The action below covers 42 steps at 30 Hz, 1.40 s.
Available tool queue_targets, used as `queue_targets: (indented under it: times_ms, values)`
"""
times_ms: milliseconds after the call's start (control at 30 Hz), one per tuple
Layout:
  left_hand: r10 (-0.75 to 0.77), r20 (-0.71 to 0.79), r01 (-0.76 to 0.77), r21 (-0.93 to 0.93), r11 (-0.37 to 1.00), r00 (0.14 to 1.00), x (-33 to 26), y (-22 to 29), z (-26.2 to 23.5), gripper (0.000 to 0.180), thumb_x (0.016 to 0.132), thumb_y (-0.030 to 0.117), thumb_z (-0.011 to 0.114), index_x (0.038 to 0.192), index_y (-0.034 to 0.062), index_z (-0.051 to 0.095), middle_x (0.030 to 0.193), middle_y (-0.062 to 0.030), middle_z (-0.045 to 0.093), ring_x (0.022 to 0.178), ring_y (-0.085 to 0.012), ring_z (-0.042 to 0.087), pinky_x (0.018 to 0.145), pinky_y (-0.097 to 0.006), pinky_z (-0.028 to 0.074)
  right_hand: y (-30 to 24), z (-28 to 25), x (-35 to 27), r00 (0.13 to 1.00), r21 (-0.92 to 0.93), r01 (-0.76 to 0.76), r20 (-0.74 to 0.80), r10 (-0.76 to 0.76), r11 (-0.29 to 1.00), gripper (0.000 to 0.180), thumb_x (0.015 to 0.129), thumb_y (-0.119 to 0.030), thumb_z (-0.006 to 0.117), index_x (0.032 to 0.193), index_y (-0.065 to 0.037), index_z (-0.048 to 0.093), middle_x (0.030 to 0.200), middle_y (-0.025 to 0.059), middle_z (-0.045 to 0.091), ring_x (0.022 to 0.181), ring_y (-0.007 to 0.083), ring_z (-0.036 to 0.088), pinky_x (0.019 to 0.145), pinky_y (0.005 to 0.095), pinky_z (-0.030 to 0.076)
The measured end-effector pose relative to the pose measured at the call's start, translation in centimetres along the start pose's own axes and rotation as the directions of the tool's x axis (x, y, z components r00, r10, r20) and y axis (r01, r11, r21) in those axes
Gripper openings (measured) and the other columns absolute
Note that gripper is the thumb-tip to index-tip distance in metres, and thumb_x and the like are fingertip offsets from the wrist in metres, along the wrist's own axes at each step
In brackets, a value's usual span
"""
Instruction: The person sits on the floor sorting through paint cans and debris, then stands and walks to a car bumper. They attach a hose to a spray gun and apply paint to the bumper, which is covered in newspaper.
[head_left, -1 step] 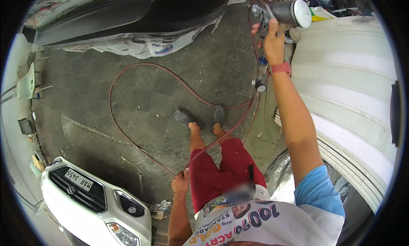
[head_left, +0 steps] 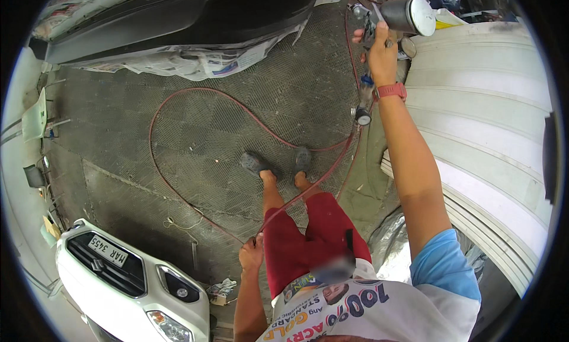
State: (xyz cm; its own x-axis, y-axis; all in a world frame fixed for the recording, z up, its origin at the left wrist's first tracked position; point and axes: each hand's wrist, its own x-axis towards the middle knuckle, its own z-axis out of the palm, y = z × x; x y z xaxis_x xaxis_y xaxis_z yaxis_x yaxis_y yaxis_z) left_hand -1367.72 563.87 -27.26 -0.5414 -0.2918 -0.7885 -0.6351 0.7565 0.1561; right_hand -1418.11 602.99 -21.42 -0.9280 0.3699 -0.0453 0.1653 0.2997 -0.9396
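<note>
My right hand [head_left: 382, 53], a red band on its wrist, is stretched far out and closed round a spray gun [head_left: 368, 26]. The gun's dark grey cup [head_left: 398, 16] with its pale round end lies tilted to the right of my fingers. Below the gun hangs a blue fitting with a small round gauge [head_left: 362, 117], next to the hose. My left hand [head_left: 251, 253], beside my left thigh, is closed on a thin red air hose [head_left: 178, 191]. The hose makes a wide loop over the floor and crosses in front of my legs.
A dark car panel [head_left: 178, 22] edged with newspaper masking [head_left: 219, 63] stands ahead at the left. The front of a white car [head_left: 124, 283] is at the lower left. A white ribbed shutter [head_left: 474, 105] rises on the right. A pale green chair [head_left: 35, 115] stands far left.
</note>
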Motion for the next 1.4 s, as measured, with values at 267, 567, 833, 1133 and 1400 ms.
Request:
queue_targets:
  times_ms: [267, 567, 833, 1133, 1400]
  values:
    - [-0.213, -0.068, 0.203, -0.130, 0.970, 0.975, -2.2, -1.9, 5.9, 0.066, 0.103, 0.062, 0.050, 0.093, 0.0013, 0.075, 0.087, -0.0267, 0.072, 0.087, -0.0504, 0.070, 0.078, -0.056, 0.053, 3.7, 7.0, -6.3, 0.994, 0.165, 0.076, 0.070, -0.089, 0.983, 0.048, 0.112, -0.044, 0.044, 0.133, -0.005, 0.063, 0.091, 0.0072, 0.075, 0.080, 0.0131, 0.071, 0.060, 0.0288, 0.053]
    - [-0.432, 0.067, 0.435, -0.046, 0.899, 0.900, -7.1, -7.0, 11.1, 0.076, 0.102, 0.071, 0.043, 0.097, 0.0032, 0.076, 0.089, -0.0240, 0.074, 0.090, -0.0485, 0.071, 0.079, -0.055, 0.054, 0.8, 20.3, -14.4, 0.876, 0.438, 0.105, 0.384, -0.291, 0.893, 0.054, 0.108, -0.043, 0.056, 0.153, -0.013, 0.054, 0.085, 0.0102, 0.075, 0.083, 0.0178, 0.074, 0.082, 0.0341, 0.059]
    - [-0.238, 0.072, 0.240, -0.027, 0.970, 0.969, -4.8, -4.3, 12.8, 0.071, 0.101, 0.068, 0.051, 0.097, 0.0005, 0.074, 0.083, -0.0254, 0.071, 0.085, -0.0484, 0.071, 0.074, -0.054, 0.053, 6.4, 16.8, -10.2, 0.913, 0.196, -0.027, 0.405, -0.056, 0.980, 0.052, 0.111, -0.050, 0.046, 0.117, -0.004, 0.069, 0.094, 0.0046, 0.076, 0.077, 0.0070, 0.067, 0.052, 0.0239, 0.048]
    - [0.127, -0.225, -0.100, 0.128, 0.987, 0.966, 3.2, 2.9, 5.2, 0.054, 0.097, 0.058, 0.065, 0.080, 0.0066, 0.067, 0.073, -0.0175, 0.071, 0.068, -0.0423, 0.071, 0.061, -0.052, 0.054, 11.6, 5.4, -0.9, 0.984, 0.078, -0.043, 0.174, 0.029, 0.996, 0.064, 0.111, -0.057, 0.036, 0.121, -0.002, 0.066, 0.093, 0.0088, 0.076, 0.084, 0.0170, 0.073, 0.051, 0.0287, 0.049]
    - [0.502, -0.408, -0.428, 0.264, 0.864, 0.762, 18.7, 10.4, -0.7, 0.050, 0.088, 0.052, 0.077, 0.075, 0.0060, 0.065, 0.066, -0.0168, 0.066, 0.062, -0.0402, 0.067, 0.055, -0.048, 0.050, 20.0, 2.3, 10.9, 0.995, 0.086, 0.052, -0.086, -0.044, 0.995, 0.066, 0.110, -0.058, 0.038, 0.112, -0.001, 0.071, 0.088, 0.0103, 0.078, 0.076, 0.0163, 0.076, 0.046, 0.0296, 0.048]
